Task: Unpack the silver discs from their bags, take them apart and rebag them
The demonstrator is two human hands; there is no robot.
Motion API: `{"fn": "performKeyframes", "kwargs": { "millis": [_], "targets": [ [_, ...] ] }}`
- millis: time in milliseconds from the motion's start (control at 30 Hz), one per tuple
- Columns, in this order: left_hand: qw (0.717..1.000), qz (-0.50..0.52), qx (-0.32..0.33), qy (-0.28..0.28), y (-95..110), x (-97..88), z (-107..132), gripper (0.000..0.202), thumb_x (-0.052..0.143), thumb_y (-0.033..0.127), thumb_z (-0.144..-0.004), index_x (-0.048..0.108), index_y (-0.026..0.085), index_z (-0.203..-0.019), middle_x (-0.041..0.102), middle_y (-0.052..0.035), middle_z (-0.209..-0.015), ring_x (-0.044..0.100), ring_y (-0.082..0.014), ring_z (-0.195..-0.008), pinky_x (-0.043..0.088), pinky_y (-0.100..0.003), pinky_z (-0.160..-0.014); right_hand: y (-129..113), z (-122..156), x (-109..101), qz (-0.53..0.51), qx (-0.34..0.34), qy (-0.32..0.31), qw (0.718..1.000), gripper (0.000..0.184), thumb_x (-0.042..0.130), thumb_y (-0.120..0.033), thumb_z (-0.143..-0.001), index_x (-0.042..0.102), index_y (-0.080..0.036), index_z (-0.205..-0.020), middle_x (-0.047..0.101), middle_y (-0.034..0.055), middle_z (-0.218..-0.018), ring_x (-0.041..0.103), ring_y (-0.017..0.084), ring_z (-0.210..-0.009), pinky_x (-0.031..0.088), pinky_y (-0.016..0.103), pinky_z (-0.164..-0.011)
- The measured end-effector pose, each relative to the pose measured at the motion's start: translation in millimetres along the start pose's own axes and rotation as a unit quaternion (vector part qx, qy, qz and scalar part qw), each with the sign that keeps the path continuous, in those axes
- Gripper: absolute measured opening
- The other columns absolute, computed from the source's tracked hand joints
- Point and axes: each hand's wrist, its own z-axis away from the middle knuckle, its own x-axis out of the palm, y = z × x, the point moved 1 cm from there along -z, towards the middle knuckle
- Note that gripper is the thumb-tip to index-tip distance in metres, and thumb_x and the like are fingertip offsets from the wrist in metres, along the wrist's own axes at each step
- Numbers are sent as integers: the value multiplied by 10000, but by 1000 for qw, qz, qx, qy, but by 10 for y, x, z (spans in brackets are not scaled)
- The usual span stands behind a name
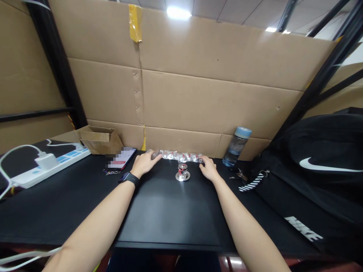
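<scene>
A row of shiny pieces in clear wrapping (181,156), with red bits showing, lies along the back of the black table by the cardboard wall. At the row's left end, my left hand (145,163), with a dark watch on its wrist, has its fingers and thumb closed around an end piece. My right hand (209,167) is closed at the right end, fingertips on the last piece. Between the hands, nearer me, stands a shiny metal piece (183,173) with a wide round base, a smaller round top and red in its middle; neither hand touches it.
A small open cardboard box (100,139), a phone (122,158) and a white power strip (53,168) with cables are on the left. To the right are a water bottle (237,147), keys (241,174) and a black backpack (320,151). Cardboard (181,94) closes off the back.
</scene>
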Motion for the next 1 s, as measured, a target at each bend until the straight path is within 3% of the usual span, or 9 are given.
{"fn": "performKeyframes", "kwargs": {
  "millis": [67, 167, 300, 400, 533, 667, 833, 1000],
  "targets": [
    [999, -35, 22, -21, 77, -11, 25, 377, 593, 484, -855, 697, 249, -1130, 759, -95, -1024, 699, -299, -975, 485, -332, -823, -54, 22, 52, 26, -7, -35, 999, 458, 481, -208, -867, 556, -287, -1311, 453, 67, -1520, 399, 329, -1341, 379, 553, -979],
    [996, -62, 48, -44, 131, -40, 35, 265, 549, 306, -874, 736, 262, -1057, 762, -67, -1013, 700, -256, -977, 484, -304, -834, -127, 47, 97, 64, -8, -70, 995, 503, 454, -262, -900, 484, -295, -1401, 340, 53, -1595, 338, 323, -1386, 356, 562, -996],
    [995, -90, 38, -4, 87, -66, 30, 346, 447, 183, -893, 771, 249, -998, 748, -88, -1068, 675, -261, -1029, 467, -337, -884, -171, 61, 94, 101, -2, -81, 992, 542, 407, -340, -941, 383, -323, -1482, 248, 27, -1634, 273, 319, -1421, 326, 568, -1016],
    [994, -111, 0, 4, 8, -28, 29, 367, 448, 127, -848, 776, 227, -978, 741, -113, -1052, 666, -284, -1026, 453, -375, -877, -192, 69, 88, 113, 2, -102, 988, 525, 360, -375, -966, 366, -343, -1490, 257, 24, -1630, 260, 319, -1424, 309, 565, -1023],
    [991, -121, -36, -41, -53, 64, 13, 328, 485, 214, -846, 760, 212, -1023, 709, -133, -1145, 647, -295, -1052, 431, -407, -900, -253, 89, 51, 125, 4, -98, 987, 537, 377, -370, -961, 347, -327, -1495, 309, 66, -1595, 295, 332, -1384, 321, 550, -999],
    [991, -114, -38, -59, -52, 99, -12, 368, 455, 317, -878, 688, 206, -1141, 654, -137, -1262, 598, -310, -1141, 397, -471, -952, -322, 102, -20, 144, 1, -88, 986, 523, 424, -380, -936, 415, -287, -1451, 411, 128, -1485, 369, 340, -1286, 345, 530, -954],
    [992, -113, -47, -43, -14, 48, -12, 484, 481, 342, -853, 541, 186, -1307, 606, -163, -1312, 542, -349, -1192, 377, -513, -959, -309, 87, -86, 165, 14, -92, 982, 496, 520, -347, -862, 546, -261, -1350, 469, 152, -1372, 408, 329, -1215, 341, 494, -935],
    [989, -139, -47, 1, 146, -46, 41, 444, 516, 278, -810, 546, 171, -1239, 594, -187, -1258, 528, -368, -1143, 397, -487, -902, -209, 88, -139, 149, -6, -105, 983, 589, 551, -157, -774, 554, -277, -1350, 470, 110, -1443, 425, 311, -1251, 353, 442, -916]
  ]
}}
